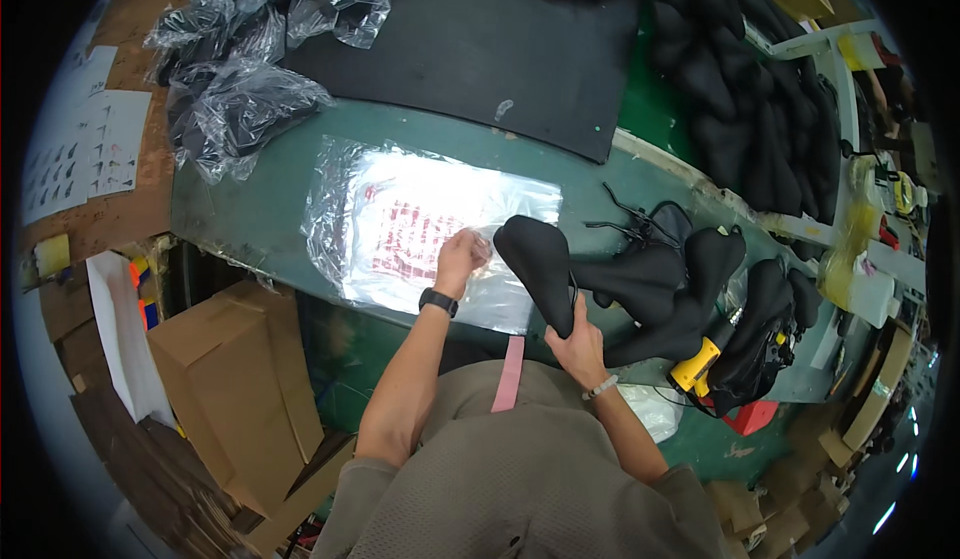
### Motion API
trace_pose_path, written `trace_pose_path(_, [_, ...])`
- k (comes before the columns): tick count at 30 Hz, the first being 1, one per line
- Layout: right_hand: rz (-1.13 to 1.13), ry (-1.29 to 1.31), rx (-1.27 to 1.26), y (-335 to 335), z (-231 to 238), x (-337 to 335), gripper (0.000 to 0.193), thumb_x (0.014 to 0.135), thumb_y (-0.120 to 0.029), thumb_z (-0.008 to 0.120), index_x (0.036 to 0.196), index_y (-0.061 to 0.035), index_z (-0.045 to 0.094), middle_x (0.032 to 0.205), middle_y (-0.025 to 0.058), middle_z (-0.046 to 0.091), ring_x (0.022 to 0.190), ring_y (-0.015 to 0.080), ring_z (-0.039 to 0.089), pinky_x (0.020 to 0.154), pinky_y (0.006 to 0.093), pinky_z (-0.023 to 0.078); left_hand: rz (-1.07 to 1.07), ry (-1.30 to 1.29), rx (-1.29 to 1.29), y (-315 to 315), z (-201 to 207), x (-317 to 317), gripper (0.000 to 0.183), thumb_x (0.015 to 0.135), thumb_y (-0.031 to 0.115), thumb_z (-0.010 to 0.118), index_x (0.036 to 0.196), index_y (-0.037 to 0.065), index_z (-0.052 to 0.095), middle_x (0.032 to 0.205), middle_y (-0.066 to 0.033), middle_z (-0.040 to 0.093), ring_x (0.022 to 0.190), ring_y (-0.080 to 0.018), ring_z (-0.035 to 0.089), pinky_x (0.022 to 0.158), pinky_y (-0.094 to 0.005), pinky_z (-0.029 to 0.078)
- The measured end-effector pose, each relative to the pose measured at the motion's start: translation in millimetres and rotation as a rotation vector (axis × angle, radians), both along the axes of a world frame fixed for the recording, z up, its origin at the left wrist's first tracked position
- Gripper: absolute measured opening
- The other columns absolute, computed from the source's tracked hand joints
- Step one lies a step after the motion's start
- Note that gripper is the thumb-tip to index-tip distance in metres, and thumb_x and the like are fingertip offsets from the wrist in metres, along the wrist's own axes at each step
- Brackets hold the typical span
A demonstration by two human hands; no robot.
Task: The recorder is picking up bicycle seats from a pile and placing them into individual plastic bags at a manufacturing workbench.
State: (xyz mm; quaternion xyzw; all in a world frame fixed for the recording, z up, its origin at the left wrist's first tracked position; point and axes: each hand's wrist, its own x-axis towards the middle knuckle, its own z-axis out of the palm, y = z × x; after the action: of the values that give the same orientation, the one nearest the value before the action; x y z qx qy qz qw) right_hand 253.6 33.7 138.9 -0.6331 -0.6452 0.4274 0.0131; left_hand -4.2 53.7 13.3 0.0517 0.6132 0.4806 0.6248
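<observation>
My right hand (580, 346) is closed around the narrow nose of a black bicycle saddle (535, 257), whose wide end points away from me. My left hand (463, 256) has its fingers pinched on the edge of a clear plastic bag (510, 199). That bag lies on top of a flat stack of bags with red print. The saddle's wide end is right beside the bag's right side. More black saddles (645, 284) lie on the bench just right of my right hand.
Bagged saddles (235, 89) pile up at the far left of the green bench (240, 214), beside a black mat (470, 39). A heap of bare saddles (740, 99) fills the far right. A yellow-handled tool (695, 364) lies at the near right. A cardboard box (235, 379) stands left of me.
</observation>
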Motion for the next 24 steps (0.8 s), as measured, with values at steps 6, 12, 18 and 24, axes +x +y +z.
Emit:
trace_pose_path(6, [-0.129, 0.099, -0.056, 12, 19, -9, 0.076, 0.078, -0.020, 0.070, 0.142, 0.0049, 0.037, 0.088, 0.0309, 0.067, 0.079, 0.0460, 0.068, 0.072, 0.0474, 0.055, 0.291, -0.189, 0.067, 4, 61, -21, 0.016, 0.098, 0.020, 0.057, 0.093, 0.006, 0.062, 0.078, -0.0003, 0.059, 0.071, -0.0107, 0.055, 0.069, -0.0253, 0.045])
trace_pose_path(12, [-0.143, 0.291, 0.082, 24, 43, -25, 0.079, 0.077, -0.018, 0.071, 0.142, 0.0081, 0.035, 0.091, 0.0323, 0.066, 0.084, 0.0460, 0.068, 0.074, 0.0456, 0.055, 0.000, 0.011, 0.031, -1, 38, -11, 0.019, 0.101, 0.024, 0.054, 0.094, 0.007, 0.061, 0.077, 0.0006, 0.059, 0.066, -0.0079, 0.050, 0.063, -0.0236, 0.041])
trace_pose_path(18, [0.253, 0.019, 0.100, 12, -19, -40, 0.086, 0.077, -0.026, 0.070, 0.144, 0.0063, 0.027, 0.084, 0.0287, 0.066, 0.074, 0.0467, 0.066, 0.068, 0.0531, 0.053, 0.149, 0.855, 0.114, 22, 71, 0, 0.029, 0.103, 0.026, 0.049, 0.089, 0.002, 0.057, 0.072, -0.0106, 0.057, 0.066, -0.0270, 0.055, 0.061, -0.0379, 0.045])
trace_pose_path(24, [0.169, 0.516, 0.159, 19, -51, -32, 0.054, 0.087, -0.022, 0.065, 0.129, 0.0062, 0.047, 0.087, 0.0197, 0.069, 0.067, 0.0348, 0.066, 0.061, 0.0426, 0.054, -0.801, 1.024, 0.949, -4, 185, 63, 0.005, 0.080, 0.009, 0.061, 0.082, 0.004, 0.061, 0.079, -0.0143, 0.060, 0.076, -0.0327, 0.060, 0.072, -0.0406, 0.050])
